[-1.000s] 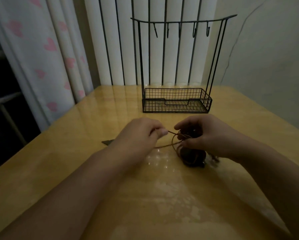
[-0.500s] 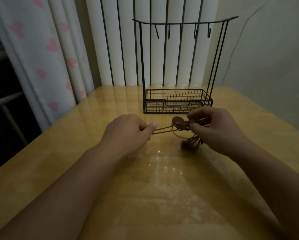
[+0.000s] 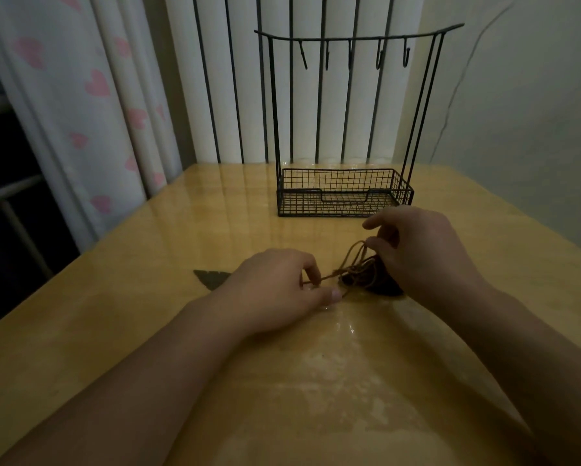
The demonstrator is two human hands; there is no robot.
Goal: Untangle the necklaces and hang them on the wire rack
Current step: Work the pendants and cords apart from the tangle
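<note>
A tangle of brown cord necklaces (image 3: 356, 265) with dark pendants lies on the wooden table (image 3: 147, 297) between my hands. My left hand (image 3: 275, 287) rests low on the table and pinches one cord end between thumb and fingers. My right hand (image 3: 420, 250) holds a loop of the cords lifted above the dark bundle, its index finger stretched out. The black wire rack (image 3: 344, 193) stands just behind, with a mesh basket at its base and several bare hooks along its top bar (image 3: 359, 35).
A small dark leaf-shaped piece (image 3: 211, 277) lies on the table left of my left hand. Curtains with pink hearts (image 3: 90, 95) hang at the left. A white wall rises at the right. The table's left edge runs close by.
Both hands have dropped back toward the table. The cords, stretched taut between my hands half a second ago, now hang slack in a loop from my right hand.
</note>
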